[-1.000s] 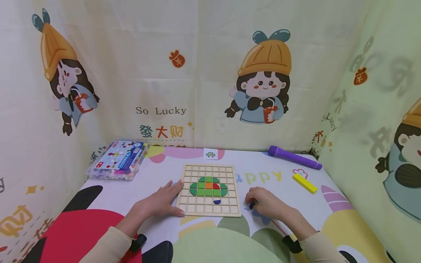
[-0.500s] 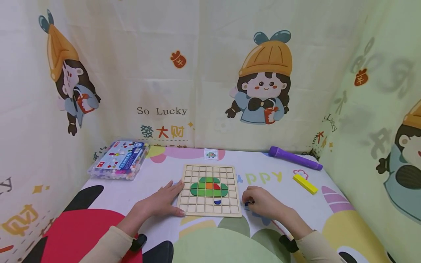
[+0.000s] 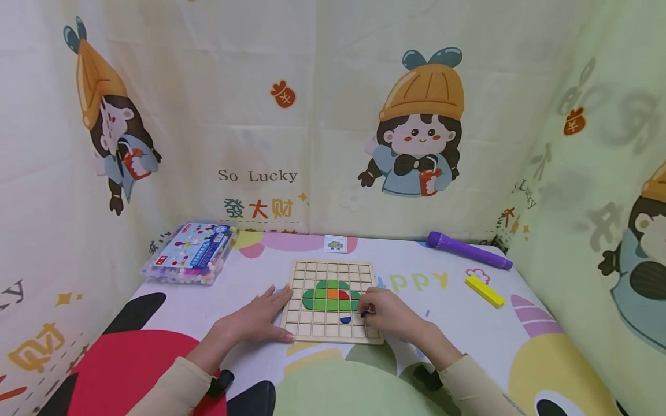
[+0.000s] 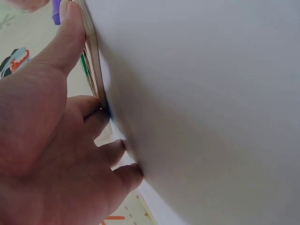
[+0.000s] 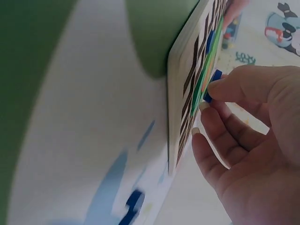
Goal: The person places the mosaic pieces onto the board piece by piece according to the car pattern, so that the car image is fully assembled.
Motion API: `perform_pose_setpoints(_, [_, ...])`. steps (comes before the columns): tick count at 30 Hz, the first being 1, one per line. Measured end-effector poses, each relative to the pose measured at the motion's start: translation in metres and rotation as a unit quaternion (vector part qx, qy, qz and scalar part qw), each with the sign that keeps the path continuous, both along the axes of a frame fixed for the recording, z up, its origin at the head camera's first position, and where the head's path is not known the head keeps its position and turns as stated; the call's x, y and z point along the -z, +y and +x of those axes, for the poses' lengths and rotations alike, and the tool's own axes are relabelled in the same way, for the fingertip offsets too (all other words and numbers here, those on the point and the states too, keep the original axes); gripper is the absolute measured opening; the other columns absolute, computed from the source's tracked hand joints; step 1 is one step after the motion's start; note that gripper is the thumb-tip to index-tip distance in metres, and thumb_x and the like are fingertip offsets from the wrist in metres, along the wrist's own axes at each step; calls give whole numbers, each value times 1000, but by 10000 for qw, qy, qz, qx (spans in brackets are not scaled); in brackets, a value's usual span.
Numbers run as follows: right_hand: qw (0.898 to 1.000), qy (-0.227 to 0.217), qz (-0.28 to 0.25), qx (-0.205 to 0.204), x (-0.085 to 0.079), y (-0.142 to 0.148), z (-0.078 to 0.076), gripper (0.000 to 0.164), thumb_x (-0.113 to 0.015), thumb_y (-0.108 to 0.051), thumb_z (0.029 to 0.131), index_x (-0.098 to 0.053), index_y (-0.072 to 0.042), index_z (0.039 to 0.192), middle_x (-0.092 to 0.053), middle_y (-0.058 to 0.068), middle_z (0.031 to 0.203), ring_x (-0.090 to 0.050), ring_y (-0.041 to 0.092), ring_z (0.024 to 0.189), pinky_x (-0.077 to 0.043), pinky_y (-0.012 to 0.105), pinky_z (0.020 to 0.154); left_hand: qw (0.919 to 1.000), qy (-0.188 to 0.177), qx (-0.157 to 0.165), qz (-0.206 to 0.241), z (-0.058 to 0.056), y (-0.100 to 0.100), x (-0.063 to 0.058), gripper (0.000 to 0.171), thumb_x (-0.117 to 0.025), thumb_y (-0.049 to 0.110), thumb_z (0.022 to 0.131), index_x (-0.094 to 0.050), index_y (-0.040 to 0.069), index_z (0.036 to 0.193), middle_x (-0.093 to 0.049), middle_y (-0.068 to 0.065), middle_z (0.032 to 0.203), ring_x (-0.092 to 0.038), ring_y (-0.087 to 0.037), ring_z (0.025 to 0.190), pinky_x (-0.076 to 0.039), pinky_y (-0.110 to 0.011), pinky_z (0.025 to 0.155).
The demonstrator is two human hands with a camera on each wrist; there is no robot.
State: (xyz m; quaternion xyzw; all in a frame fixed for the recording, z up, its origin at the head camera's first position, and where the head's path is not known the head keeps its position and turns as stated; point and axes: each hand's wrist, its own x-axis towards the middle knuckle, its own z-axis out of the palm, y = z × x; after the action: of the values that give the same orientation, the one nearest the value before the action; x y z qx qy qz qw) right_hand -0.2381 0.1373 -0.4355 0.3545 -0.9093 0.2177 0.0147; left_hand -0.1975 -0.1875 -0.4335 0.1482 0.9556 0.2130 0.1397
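A square wooden grid board (image 3: 318, 332) lies on the table, with green tiles (image 3: 326, 285), an orange tile (image 3: 332, 294) and a red tile (image 3: 344, 295) set in its cells. A lone blue tile (image 3: 346, 319) sits nearer its front. My left hand (image 3: 258, 314) rests against the board's left edge, thumb at the near corner; the left wrist view shows its fingertips along the side. My right hand (image 3: 387, 313) is over the board's right side, pinching a small blue tile (image 5: 213, 86) between thumb and index finger. The other fingers bend loosely near the board's surface.
A small pattern card (image 3: 335, 244) lies behind the board. At the back left is a clear plastic box (image 3: 189, 248) of colourful pieces. A purple microphone-shaped stick (image 3: 468, 250) and a yellow bar (image 3: 484, 291) lie to the right. Printed cloth walls enclose the table.
My right hand has moved left from the table beside the board to above its right side, carrying the small blue tile. My left hand has stayed at the board's edge.
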Motion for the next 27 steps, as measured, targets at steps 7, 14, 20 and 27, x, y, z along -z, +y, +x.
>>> perform_pose_setpoints(7, [10000,-84,-42,-26,2,-23,-3,20,-68,5,77,-71,-14,83,-60,-7,83,-47,10,73,-41,21,63,10000,41,17,-22,1,0,0,107,-79,55,76,-27,10,158,-23,-7,166,-10,-41,155,-17,-63,122])
perform_pose_setpoints(14, [10000,20,17,-67,6,-37,-5,24,-63,6,77,-71,-15,85,-61,-7,82,-49,8,74,-43,19,65,10000,36,25,-41,0,0,1,108,-80,56,75,-27,10,157,-24,-8,166,-10,-41,154,-17,-63,122])
perform_pose_setpoints(20, [9996,262,1,-93,4,-42,-2,24,-63,7,76,-71,-14,83,-62,-5,80,-48,7,73,-44,19,63,10000,15,55,-35,0,0,-1,108,-79,57,76,-27,10,158,-23,-8,166,-10,-41,155,-16,-62,122])
perform_pose_setpoints(27, [9994,305,186,3,5,-43,-1,22,-63,4,81,-73,-15,84,-60,-8,79,-49,6,75,-48,20,67,10000,25,35,23,3,-1,-1,107,-80,54,75,-28,9,157,-24,-9,166,-10,-42,154,-17,-62,122])
